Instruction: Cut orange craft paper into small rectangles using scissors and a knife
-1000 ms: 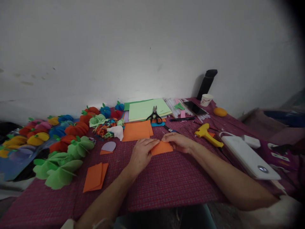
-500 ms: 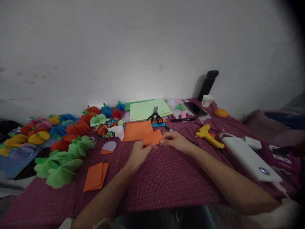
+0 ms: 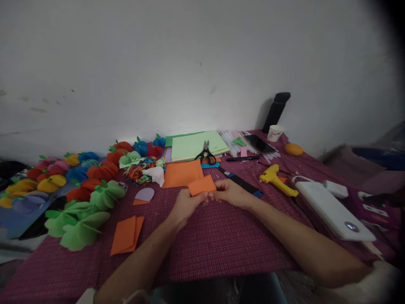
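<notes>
A small orange piece of paper (image 3: 201,185) is held between both hands above the table. My left hand (image 3: 186,206) pinches its lower edge, thumb on top. Its lower right edge is gripped by my right hand (image 3: 230,193), and the two thumbs nearly meet there. Behind it lies a larger orange sheet (image 3: 182,174). Black-handled scissors (image 3: 206,155) rest on the light green sheets (image 3: 196,145). A dark utility knife (image 3: 243,183) lies just beyond my right hand. Cut orange pieces (image 3: 126,235) and a lilac rounded piece (image 3: 145,194) are to the left.
Colourful paper pumpkins (image 3: 103,171) crowd the left side beside paper scraps (image 3: 142,169). On the right are a yellow glue gun (image 3: 278,181), a white power bank (image 3: 335,209), a phone (image 3: 260,144), a paper cup (image 3: 275,133) and a black bottle (image 3: 276,112). A wall stands behind.
My right hand has shifted slightly left and down along the orange paper, bringing the thumbs closer together. More of the utility knife shows behind it.
</notes>
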Tool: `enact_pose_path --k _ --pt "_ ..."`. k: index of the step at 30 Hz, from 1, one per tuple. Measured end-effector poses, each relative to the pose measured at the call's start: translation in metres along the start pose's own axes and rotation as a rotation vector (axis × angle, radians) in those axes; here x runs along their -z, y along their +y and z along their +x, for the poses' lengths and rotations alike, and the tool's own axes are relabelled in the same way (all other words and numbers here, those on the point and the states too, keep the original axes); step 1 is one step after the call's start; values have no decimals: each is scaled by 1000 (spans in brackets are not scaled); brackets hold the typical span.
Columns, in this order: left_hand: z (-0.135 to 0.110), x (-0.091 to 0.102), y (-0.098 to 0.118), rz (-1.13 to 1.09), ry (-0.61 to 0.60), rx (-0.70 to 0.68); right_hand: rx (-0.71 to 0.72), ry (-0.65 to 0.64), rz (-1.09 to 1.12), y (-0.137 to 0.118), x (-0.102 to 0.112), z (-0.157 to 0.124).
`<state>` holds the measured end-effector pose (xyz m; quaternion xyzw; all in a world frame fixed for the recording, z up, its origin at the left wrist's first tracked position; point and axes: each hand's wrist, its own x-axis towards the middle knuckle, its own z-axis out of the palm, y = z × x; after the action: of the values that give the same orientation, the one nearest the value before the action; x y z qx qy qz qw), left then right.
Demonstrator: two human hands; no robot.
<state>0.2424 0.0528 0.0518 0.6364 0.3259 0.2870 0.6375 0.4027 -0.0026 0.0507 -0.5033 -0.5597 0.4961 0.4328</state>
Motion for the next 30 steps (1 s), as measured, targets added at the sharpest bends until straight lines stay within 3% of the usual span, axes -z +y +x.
enact_pose_path --k 6,12,17,21,30 --pt "0 -2 3 6 2 -27 -24 29 32 -3 8 -1" --pt "3 11 5 -46 118 -40 -60 231 84 -5 36 0" --pt "2 9 -2 -70 40 -46 -97 96 98 -7 20 -2" --pt "0 5 -5 -20 -16 30 -70 63 92 -2 5 -2" --pt "-2 1 0 -18 -111 67 -18 -18 60 -2 6 -3"
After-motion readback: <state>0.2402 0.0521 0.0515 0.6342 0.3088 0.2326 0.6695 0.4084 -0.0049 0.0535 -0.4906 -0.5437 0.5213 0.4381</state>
